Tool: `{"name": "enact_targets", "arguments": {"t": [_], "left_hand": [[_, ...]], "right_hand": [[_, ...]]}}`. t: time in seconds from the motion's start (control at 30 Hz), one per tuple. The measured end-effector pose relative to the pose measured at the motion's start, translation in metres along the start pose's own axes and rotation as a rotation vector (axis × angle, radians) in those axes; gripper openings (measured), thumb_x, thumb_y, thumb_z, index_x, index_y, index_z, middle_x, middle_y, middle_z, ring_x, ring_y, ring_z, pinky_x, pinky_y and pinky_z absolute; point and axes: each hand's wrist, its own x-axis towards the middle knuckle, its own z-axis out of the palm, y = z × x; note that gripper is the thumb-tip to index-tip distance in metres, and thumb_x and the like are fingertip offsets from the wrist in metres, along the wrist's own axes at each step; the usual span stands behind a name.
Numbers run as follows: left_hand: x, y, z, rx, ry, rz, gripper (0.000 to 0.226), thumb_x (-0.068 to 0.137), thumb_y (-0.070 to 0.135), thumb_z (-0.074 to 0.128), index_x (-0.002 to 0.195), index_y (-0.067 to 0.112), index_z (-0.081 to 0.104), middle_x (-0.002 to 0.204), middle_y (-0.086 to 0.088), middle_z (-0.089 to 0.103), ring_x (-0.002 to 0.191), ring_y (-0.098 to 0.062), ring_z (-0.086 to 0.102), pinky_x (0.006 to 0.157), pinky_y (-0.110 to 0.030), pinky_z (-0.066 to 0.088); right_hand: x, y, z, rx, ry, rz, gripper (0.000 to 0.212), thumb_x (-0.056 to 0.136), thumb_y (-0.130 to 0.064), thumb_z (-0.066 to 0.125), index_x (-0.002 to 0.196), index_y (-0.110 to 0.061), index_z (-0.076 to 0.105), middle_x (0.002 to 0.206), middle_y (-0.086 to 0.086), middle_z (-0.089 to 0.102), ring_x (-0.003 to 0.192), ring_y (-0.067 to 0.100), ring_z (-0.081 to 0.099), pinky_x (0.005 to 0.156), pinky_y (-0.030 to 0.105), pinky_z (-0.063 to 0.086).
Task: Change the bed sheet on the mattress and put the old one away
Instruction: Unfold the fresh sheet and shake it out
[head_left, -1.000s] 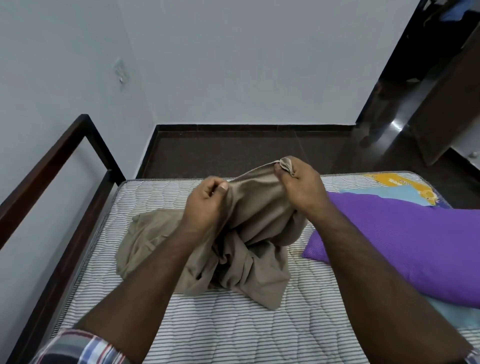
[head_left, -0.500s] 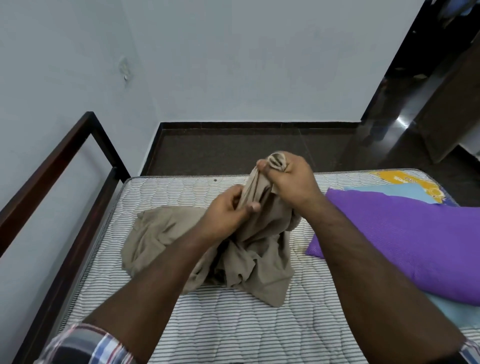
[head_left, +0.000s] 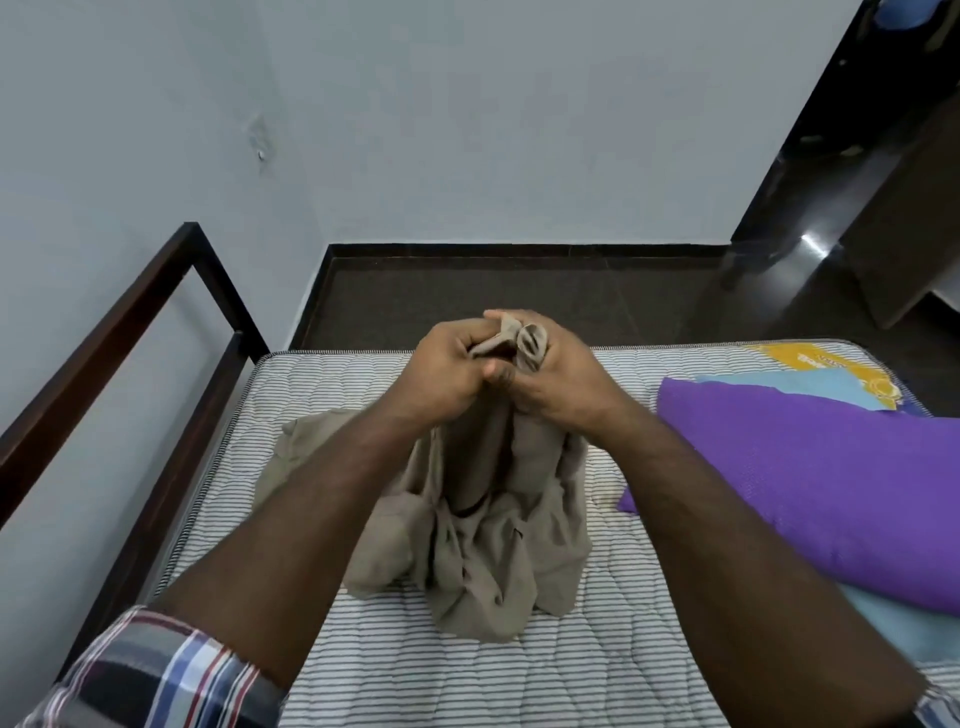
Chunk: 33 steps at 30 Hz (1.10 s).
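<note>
Left hand (head_left: 451, 370) and right hand (head_left: 558, 379) touch, fingers gripping bunched sheet (head_left: 483, 545) edge above mattress (head_left: 332, 395) centre; pillow (head_left: 810, 478) at right edge

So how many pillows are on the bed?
1. The purple pillow lies on the right side of the striped mattress, beside the beige sheet. More could be hidden outside the picture.

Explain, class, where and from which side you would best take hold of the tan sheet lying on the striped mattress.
Probably by its edge, from above. Both hands, left hand and right hand, already pinch gathered bits of the hem together at the top of the tan sheet, while the rest hangs in a crumpled heap on the mattress. The heap offers no clear corner; the raised hem does.
</note>
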Motion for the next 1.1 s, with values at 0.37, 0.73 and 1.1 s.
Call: {"name": "enact_targets", "arguments": {"t": [0.37, 0.73, 1.1], "left_hand": [[-0.031, -0.067, -0.010, 0.171, 0.339, -0.366, 0.019, 0.082, 0.008, 0.064, 0.083, 0.027, 0.062, 0.067, 0.001, 0.053, 0.059, -0.009, 0.047, 0.064, -0.031, 0.041], [0.004, -0.011, -0.005, 0.020, 0.255, -0.060, 0.027, 0.078, 0.004, 0.074, 0.087, 0.027, 0.063, 0.065, 0.008, 0.052, 0.059, -0.006, 0.046, 0.058, -0.026, 0.039], [-0.041, -0.081, -0.018, 0.053, 0.456, -0.279, 0.016, 0.095, 0.027, 0.066, 0.079, 0.029, 0.067, 0.073, 0.012, 0.064, 0.069, 0.000, 0.057, 0.072, -0.028, 0.044]], "right_hand": [[0.007, 0.006, -0.029, -0.123, 0.479, 0.101, 0.019, 0.092, -0.016, 0.066, 0.077, -0.028, 0.066, 0.068, -0.010, 0.064, 0.054, -0.003, 0.057, 0.056, 0.014, 0.046], [0.009, 0.005, -0.006, -0.132, 0.062, 0.030, 0.020, 0.076, -0.022, 0.087, 0.086, -0.019, 0.069, 0.076, -0.014, 0.068, 0.074, 0.000, 0.061, 0.073, 0.028, 0.048], [0.015, -0.002, -0.058, -0.045, 0.623, 0.054, 0.007, 0.092, -0.026, 0.068, 0.094, -0.030, 0.073, 0.095, -0.006, 0.075, 0.094, 0.009, 0.070, 0.096, 0.039, 0.054]]}}
